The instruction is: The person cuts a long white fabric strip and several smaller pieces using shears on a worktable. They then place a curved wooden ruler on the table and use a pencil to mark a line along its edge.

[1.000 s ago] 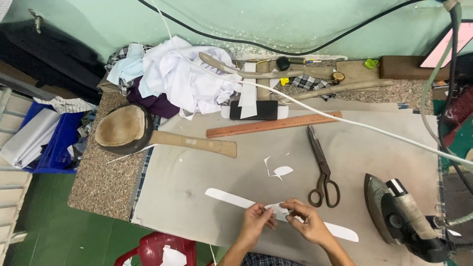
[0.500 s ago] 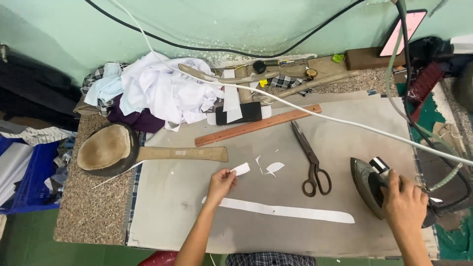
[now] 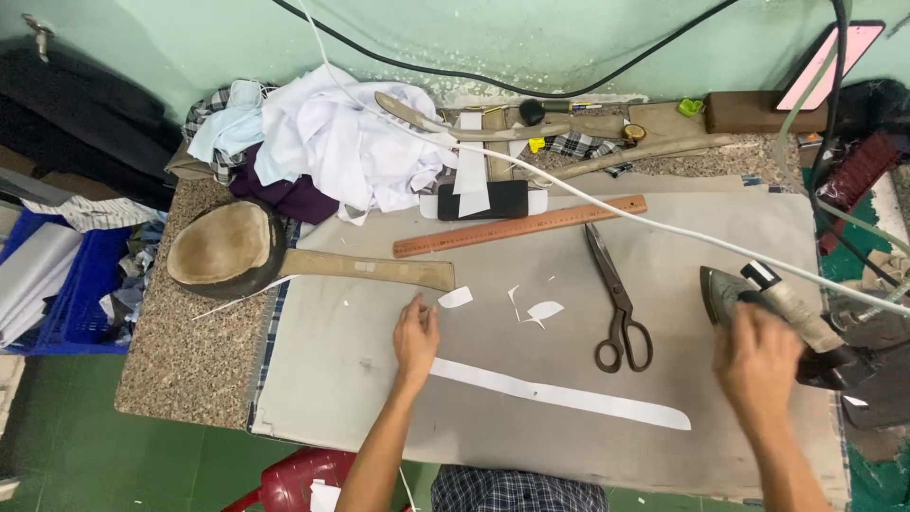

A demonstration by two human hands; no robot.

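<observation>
A long white fabric strip (image 3: pixel 569 395) lies flat across the grey ironing pad (image 3: pixel 313 398). My left hand (image 3: pixel 415 338) rests with fingers spread on the strip's left end, pressing it down. My right hand (image 3: pixel 758 365) is wrapped around the handle of the dark steam iron (image 3: pixel 730 287), which stands at the pad's right edge, apart from the strip. A small white scrap (image 3: pixel 455 298) lies just beyond my left fingertips. Black scissors (image 3: pixel 618 301) lie between my two hands.
A wooden ruler (image 3: pixel 519 227) and a wooden paddle-shaped pressing tool (image 3: pixel 284 256) lie at the back of the pad. A pile of white and dark cloth (image 3: pixel 322 142), a phone (image 3: pixel 483 200) and a white cord (image 3: pixel 664 228) crossing the table are further back. More white scraps (image 3: pixel 538 311) lie mid-pad.
One second ago both hands held the strip together. Since then my right hand went right and closed on the iron, and my left hand slid to the strip's left end.
</observation>
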